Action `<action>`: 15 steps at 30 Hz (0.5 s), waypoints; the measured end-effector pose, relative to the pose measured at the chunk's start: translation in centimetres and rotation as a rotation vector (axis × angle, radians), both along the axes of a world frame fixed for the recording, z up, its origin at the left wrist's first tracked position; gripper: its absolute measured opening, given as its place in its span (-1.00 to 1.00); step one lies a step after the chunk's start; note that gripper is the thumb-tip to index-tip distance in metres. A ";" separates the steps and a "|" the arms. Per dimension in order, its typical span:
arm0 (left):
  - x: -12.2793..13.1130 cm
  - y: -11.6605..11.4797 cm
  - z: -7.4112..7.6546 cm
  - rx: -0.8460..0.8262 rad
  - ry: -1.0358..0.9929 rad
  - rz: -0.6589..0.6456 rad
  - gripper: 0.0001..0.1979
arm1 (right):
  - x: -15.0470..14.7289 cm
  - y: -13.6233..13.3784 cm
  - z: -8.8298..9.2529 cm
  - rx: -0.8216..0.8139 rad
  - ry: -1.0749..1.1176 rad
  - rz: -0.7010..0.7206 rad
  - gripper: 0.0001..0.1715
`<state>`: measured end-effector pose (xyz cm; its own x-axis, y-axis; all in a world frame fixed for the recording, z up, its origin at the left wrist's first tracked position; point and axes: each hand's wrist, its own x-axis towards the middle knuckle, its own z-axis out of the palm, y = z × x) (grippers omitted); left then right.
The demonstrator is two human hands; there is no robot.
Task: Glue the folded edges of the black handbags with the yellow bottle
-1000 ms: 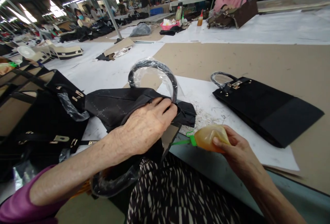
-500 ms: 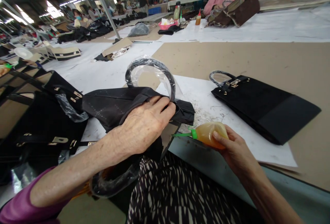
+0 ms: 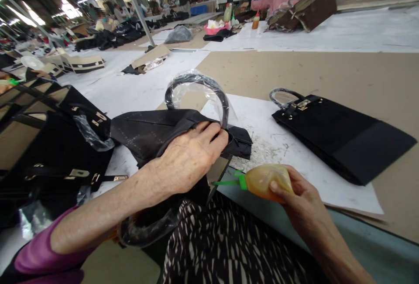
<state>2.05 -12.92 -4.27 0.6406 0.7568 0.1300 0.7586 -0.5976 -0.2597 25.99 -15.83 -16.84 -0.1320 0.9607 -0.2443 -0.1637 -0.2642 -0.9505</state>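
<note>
My left hand grips the top edge of a black handbag that hangs over the table's front edge; the fingers are curled round the fabric next to its plastic-wrapped round handle. My right hand is closed on a soft amber glue bottle. The bottle's green nozzle points left at the bag's inner flap, just below my left fingers. White paper with dried glue scraps lies under the bag's corner.
A finished black handbag lies flat at the right. More black bags are piled at the left. Across the long table, a person in pink handles a brown bag. Bottles and a pink tray stand far back.
The glue bottle's nozzle has shifted slightly left and down towards the bag's flap. My left hand keeps its grip on the bag.
</note>
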 end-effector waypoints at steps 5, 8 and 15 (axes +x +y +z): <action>0.0 0.1 0.0 -0.003 -0.005 -0.020 -0.73 | -0.5 -1.0 1.0 -0.026 0.061 0.062 -0.57; 0.0 0.0 -0.1 -0.005 -0.012 -0.016 -0.73 | -0.7 -1.3 1.4 -0.023 0.086 0.074 -0.59; -0.2 0.1 -0.2 -0.012 -0.027 -0.021 -0.71 | 0.1 -1.4 0.9 -0.100 0.170 0.019 -0.60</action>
